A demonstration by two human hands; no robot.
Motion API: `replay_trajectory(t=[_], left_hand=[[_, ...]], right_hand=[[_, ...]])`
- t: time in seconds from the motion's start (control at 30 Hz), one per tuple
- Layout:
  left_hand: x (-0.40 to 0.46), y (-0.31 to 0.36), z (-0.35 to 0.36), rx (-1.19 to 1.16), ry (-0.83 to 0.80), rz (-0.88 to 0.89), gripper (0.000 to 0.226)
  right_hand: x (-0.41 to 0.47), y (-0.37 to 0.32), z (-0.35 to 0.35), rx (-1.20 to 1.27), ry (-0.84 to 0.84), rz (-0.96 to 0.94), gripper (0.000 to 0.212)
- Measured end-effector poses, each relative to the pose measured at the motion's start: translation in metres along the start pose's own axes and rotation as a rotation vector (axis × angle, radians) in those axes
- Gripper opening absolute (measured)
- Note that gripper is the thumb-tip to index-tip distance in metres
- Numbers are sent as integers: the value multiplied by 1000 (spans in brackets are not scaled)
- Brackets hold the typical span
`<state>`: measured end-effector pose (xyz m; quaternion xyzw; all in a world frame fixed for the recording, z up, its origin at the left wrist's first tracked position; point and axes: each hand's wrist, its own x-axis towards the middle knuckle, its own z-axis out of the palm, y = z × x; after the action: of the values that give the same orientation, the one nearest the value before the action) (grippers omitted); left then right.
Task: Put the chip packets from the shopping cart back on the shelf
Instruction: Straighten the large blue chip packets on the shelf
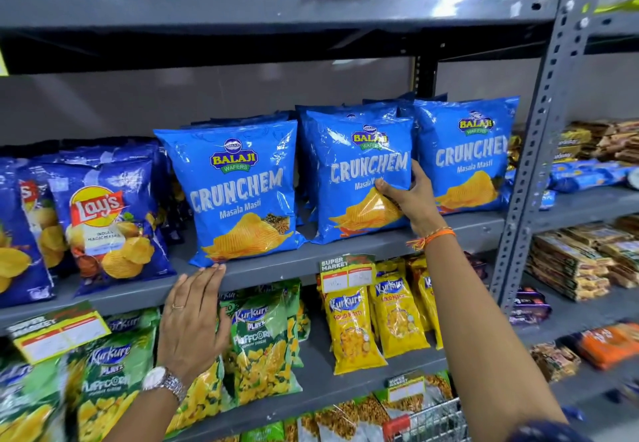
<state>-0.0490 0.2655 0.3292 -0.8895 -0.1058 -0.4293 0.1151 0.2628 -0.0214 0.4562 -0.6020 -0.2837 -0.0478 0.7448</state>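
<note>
Three rows of blue Balaji Crunchem chip packets stand upright on the grey middle shelf (345,255). My right hand (409,199) grips the lower right side of the middle packet (359,172), thumb on its front, fingers behind its edge. The left packet (238,192) stands at the shelf's front edge. My left hand (193,317) lies flat with fingers together, its fingertips touching the shelf edge just under that packet. The right packet (466,154) stands beside the upright post. A corner of the shopping cart (428,421) shows at the bottom.
Dark blue Lay's packets (107,224) fill the shelf's left part. Green Kurkure Puffcorn bags (262,341) and yellow Kurkure bags (352,327) stand on the shelf below. A perforated grey post (539,130) separates a neighbouring rack of biscuit packs (581,265). Price tags (347,274) hang from the shelf edge.
</note>
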Motion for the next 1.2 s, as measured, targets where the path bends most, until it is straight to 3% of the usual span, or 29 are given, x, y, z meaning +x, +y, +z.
replay_trajectory(t=[0.23, 0.5, 0.6, 0.97, 1.1, 1.2], left_hand=[[-1, 2, 1, 5, 3, -17, 67], [-2, 4, 5, 10, -4, -34, 64], [-3, 3, 8, 6, -8, -38, 64], [-3, 1, 11, 1, 3, -37, 66], [-3, 0, 10, 7, -12, -36, 67], [-4, -2, 7, -7, -34, -19, 71]], right_hand=[[8, -4, -10, 74, -59, 73, 75], [43, -19, -10, 74, -234, 138, 57], [49, -22, -6, 56, -234, 118, 63], [47, -33, -5, 22, -131, 73, 111], [36, -41, -3, -40, -8, 54, 123], [13, -48, 4, -262, 169, -1, 119]])
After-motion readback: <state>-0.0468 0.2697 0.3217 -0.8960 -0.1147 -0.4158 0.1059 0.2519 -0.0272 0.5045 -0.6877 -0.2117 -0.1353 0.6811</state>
